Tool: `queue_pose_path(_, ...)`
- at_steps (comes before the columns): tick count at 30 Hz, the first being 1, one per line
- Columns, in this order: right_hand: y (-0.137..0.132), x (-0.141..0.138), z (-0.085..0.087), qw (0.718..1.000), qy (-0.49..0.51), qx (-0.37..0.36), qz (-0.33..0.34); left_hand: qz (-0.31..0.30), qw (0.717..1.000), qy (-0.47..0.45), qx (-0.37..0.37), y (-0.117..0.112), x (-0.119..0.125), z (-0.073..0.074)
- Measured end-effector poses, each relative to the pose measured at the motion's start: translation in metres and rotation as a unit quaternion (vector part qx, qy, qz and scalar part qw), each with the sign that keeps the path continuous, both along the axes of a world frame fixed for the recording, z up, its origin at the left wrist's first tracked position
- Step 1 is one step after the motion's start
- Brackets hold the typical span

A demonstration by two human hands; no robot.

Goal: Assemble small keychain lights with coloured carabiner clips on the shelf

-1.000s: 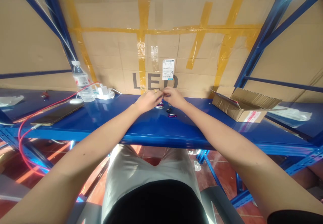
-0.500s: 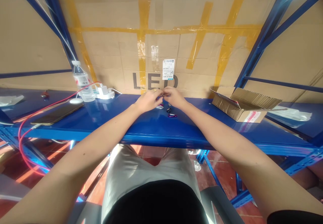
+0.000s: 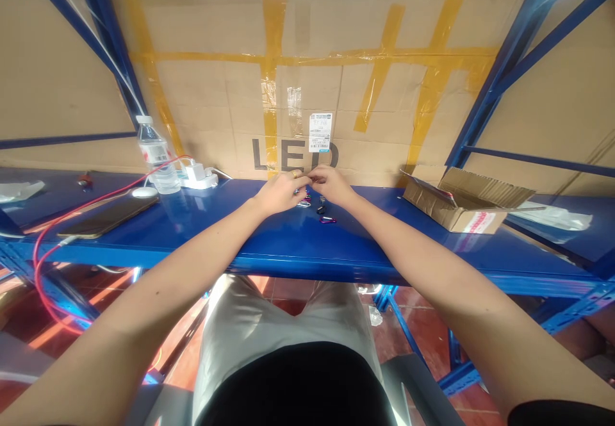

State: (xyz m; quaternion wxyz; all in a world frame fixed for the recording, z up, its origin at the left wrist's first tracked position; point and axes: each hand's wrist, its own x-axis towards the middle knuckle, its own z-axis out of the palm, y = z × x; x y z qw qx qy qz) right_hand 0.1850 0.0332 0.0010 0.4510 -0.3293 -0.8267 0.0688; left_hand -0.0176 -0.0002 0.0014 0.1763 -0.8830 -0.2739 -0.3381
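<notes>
My left hand [image 3: 282,191] and my right hand [image 3: 332,185] meet over the back of the blue shelf, fingertips pinched together. Whatever small thing sits between them is hidden by the fingers. Just below the hands lies a purple carabiner [image 3: 328,220], flat on the shelf. A small black piece [image 3: 321,209], perhaps another clip, rests a little behind it. Partly under my left fingers are several small shiny pieces [image 3: 304,203], silver and pink, too small to tell apart.
On the blue shelf [image 3: 288,240], an open cardboard box [image 3: 471,211] stands at right. At left are a water bottle [image 3: 158,157], a white charger [image 3: 198,175], a phone [image 3: 110,213] and a red cable [image 3: 41,253]. A large cardboard sheet [image 3: 206,106] stands behind.
My fingers have shifted slightly at the pinch, the right fingertips moving a little left over the left ones. The pieces on the shelf stay where they were.
</notes>
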Motion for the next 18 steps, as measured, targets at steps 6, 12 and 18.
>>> queue_pose_path(6, -0.004, -0.001, 0.0, 0.994, 0.057, -0.091, 0.015, -0.002, 0.991, -0.131, -0.02, -0.003, -0.001, 0.007)
queue_pose_path(12, -0.014, -0.006, 0.0, 0.973, 0.064, -0.197, 0.103, 0.049, 0.967, -0.242, -0.067, 0.008, -0.016, 0.015)
queue_pose_path(18, -0.014, -0.009, -0.004, 0.981, -0.024, -0.171, 0.092, 0.065, 0.963, -0.248, -0.085, 0.014, -0.022, 0.014)
